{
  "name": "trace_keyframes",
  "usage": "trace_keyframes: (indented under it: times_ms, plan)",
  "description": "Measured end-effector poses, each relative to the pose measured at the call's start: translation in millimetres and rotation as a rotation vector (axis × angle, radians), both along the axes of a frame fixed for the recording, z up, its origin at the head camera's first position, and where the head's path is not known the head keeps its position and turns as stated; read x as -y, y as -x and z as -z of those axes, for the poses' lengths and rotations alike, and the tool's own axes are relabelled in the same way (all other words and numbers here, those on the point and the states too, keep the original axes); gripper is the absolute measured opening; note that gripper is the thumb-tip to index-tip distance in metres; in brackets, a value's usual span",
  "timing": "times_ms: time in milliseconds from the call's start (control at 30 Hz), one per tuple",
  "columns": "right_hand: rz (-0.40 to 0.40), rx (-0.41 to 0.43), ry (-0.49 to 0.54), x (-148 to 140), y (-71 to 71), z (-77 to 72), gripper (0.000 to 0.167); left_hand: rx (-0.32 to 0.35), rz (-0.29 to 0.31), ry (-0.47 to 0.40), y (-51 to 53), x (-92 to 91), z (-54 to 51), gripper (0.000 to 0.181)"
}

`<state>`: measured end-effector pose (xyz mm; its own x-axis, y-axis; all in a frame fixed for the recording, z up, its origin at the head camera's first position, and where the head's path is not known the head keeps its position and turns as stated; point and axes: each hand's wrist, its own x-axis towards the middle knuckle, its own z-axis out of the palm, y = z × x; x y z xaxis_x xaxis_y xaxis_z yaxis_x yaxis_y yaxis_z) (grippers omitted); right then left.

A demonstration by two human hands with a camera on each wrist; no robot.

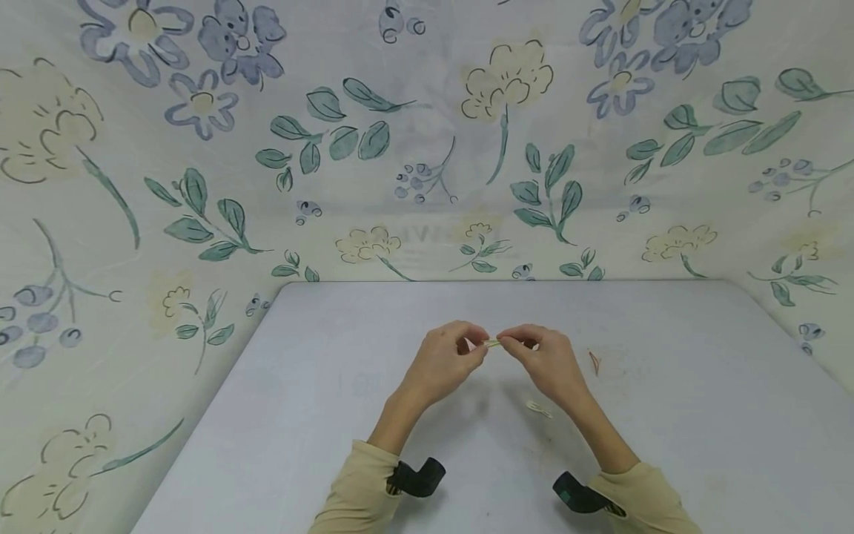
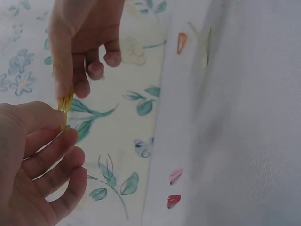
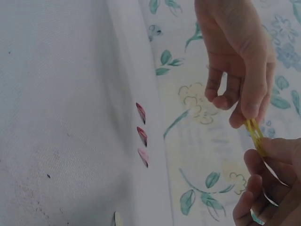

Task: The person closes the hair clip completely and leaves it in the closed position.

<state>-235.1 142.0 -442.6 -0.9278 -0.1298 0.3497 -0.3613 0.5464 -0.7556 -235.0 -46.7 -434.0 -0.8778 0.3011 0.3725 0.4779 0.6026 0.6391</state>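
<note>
A small yellow snap hair clip [image 1: 492, 343] is held up between both hands above the table, one end in each. My left hand [image 1: 442, 365] pinches one end between thumb and index finger. At the other end, my right hand [image 1: 548, 365] pinches it the same way. Seen in the left wrist view, the yellow clip [image 2: 67, 109] has slots along its length, and its ends are covered by fingertips. The other fingers of both hands are loosely bent.
On the white table [image 1: 300, 415] lie an orange hair clip [image 1: 594, 362] and a cream one [image 1: 539, 409]. The right wrist view also shows two red clips, one a dark red clip [image 3: 142, 136], and a pink clip [image 3: 143, 157] in a row. Floral cloth [image 1: 427, 111] hangs behind.
</note>
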Motion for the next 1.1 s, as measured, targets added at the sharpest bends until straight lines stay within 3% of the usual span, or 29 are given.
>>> trace_keyframes:
  times_ms: [267, 633, 1100]
  plan:
    - [-0.037, 0.000, -0.013, 3.8, -3.5, -1.3, 0.015, -0.007, 0.019, -0.009, -1.4, 2.5, -1.0, 0.009]
    - [-0.026, 0.001, -0.035, 7.5, -9.1, -3.6, 0.017, -0.019, 0.028, 0.038, -4.6, 5.9, -3.4, 0.007]
    - [-0.062, -0.039, -0.057, 4.5, -9.2, -7.0, 0.018, -0.070, 0.042, 0.061, -8.3, 4.1, -9.4, 0.007]
